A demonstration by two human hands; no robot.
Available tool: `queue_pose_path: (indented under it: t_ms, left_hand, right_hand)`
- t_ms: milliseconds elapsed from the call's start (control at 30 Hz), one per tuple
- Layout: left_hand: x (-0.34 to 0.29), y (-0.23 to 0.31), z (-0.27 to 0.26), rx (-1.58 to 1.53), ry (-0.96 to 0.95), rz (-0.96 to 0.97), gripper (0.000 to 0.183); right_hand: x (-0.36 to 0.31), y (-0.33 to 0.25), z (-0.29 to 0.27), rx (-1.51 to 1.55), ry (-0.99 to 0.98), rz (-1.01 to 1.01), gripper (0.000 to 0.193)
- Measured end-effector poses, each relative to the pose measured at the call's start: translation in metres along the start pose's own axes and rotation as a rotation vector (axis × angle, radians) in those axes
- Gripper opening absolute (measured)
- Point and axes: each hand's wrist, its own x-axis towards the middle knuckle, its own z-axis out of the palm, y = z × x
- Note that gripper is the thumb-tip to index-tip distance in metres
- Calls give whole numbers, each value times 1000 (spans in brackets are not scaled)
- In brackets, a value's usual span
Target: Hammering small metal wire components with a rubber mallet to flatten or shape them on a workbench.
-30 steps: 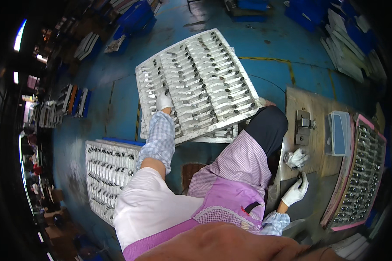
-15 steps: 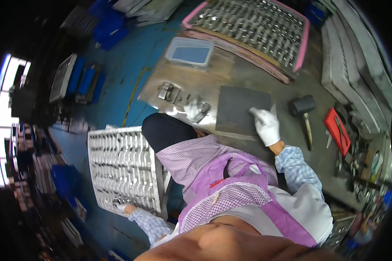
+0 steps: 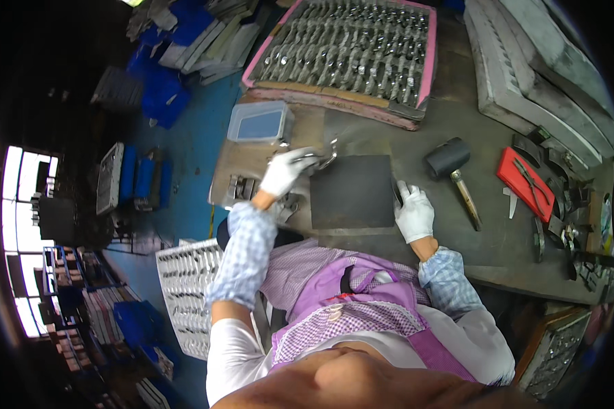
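My left hand (image 3: 283, 174), in a white glove, is closed on a shiny curved metal piece (image 3: 329, 155), held over the far left corner of a dark square mat (image 3: 351, 194). My right hand (image 3: 414, 215), gloved too, rests at the mat's right edge. Its fingers are curled by a thin dark edge; what they hold, if anything, is too small to name. Beside my left wrist stands a small metal fixture (image 3: 242, 187) on the bench, partly hidden by my arm.
A pink-edged tray of metal pieces (image 3: 249, 71) and a clear plastic box (image 3: 290, 126) stand at the back. To the right lie a black-headed mallet (image 3: 449, 158) and a red tray (image 3: 508, 167). A white rack of metal pieces (image 3: 184, 300) stands left of my leg.
My left hand has come up from the white rack to the bench with the curved metal piece. My right hand stays by the mat's right edge, its fingers turned more forward.
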Motion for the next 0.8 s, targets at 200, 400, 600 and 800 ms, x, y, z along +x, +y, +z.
queue_pose_path:
  t_ms: [200,400,600,800]
  left_hand:
    - [80,-7,64,187,-313,-294,56]
    - [96,-7,84,311,-348,-532,55]
    - [131,-15,145,537,-107,-674,32]
    - [53,23,56,-436,40,-747,29]
  right_hand:
    - [2,0,1,386,138,88,49]
    - [23,-32,-22,322,-176,27,53]
    - [22,77,-50,265,428,202,36]
    - [-1,143,-19,22,3,360,40]
